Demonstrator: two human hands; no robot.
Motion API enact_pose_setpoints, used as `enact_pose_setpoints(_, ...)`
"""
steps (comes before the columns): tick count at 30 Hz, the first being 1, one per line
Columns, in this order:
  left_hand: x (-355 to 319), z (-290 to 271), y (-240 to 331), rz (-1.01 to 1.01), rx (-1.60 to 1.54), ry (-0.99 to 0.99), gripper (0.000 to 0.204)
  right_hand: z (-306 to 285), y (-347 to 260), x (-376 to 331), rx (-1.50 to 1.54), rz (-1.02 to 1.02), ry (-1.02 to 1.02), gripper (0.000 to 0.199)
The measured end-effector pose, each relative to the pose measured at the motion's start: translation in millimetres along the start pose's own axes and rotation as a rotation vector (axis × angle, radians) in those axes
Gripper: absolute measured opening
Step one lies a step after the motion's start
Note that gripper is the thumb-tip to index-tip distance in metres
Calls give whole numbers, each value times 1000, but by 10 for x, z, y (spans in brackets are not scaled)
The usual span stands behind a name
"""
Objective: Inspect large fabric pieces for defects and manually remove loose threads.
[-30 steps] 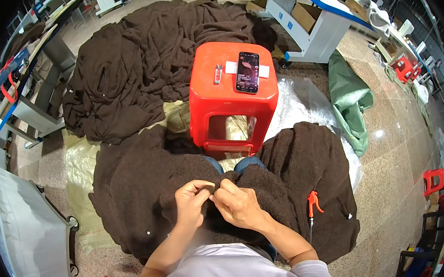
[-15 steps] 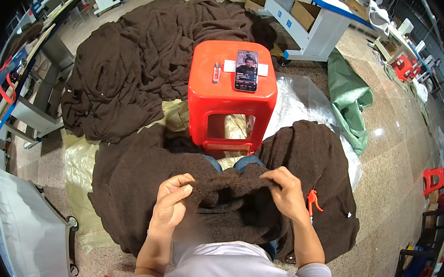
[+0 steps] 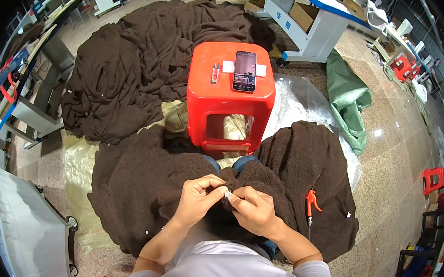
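Observation:
A heap of dark brown fleece fabric (image 3: 137, 184) lies over my lap and spreads to both sides. My left hand (image 3: 197, 197) and my right hand (image 3: 253, 211) meet above it, thumbs and forefingers pinched almost tip to tip. Between the fingertips shows a small white piece (image 3: 227, 194), too small to tell its kind; the fleece lies directly behind and below it. On the fabric to the right of my right hand rests an orange-red air blow gun (image 3: 311, 198) with a metal nozzle.
A red plastic stool (image 3: 199, 96) stands in front of my knees, bearing a phone (image 3: 245, 71) and thread snips (image 3: 215, 74). Beyond it lies a larger brown fabric pile (image 3: 133, 60). A blue-edged white table (image 3: 307, 34) stands far right, and a white cart (image 3: 27, 221) near left.
My hands have come together at the middle from being spread apart with fabric between them. A small white piece now shows at the fingertips. The phone's screen picture has changed.

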State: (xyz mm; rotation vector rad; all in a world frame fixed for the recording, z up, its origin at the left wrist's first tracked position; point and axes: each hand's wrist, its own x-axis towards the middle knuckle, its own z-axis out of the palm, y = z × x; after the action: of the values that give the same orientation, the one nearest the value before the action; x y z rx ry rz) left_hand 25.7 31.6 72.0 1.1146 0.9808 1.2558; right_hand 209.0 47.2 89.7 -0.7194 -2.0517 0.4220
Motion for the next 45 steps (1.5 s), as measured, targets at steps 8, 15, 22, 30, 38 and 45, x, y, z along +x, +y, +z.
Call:
enact_pose_setpoints(8,-95,-87,-58,-200,-352,74,10,101,3,38,-171,-147,43,11)
enact_pose_setpoints(15,-96,-82,-128,-1,-221,125,19,133,102,55,84,56,-55,23)
enact_pose_setpoints(22,-102,-219,-89,7,45,-59,15,-31,223,229,474,300,-382,30)
enact_pose_setpoints(30,-245,53,-172,222,327,296,10,243,42,30,178,270,-147,16)
enact_pose_setpoints(38,-217,-18,-123,58,303,106,25,225,80,18,79,259,-102,21)
enact_pose_setpoints(45,-382,-706,-354,-264,-53,247,11,-90,461,-105,355,624,-79,16)
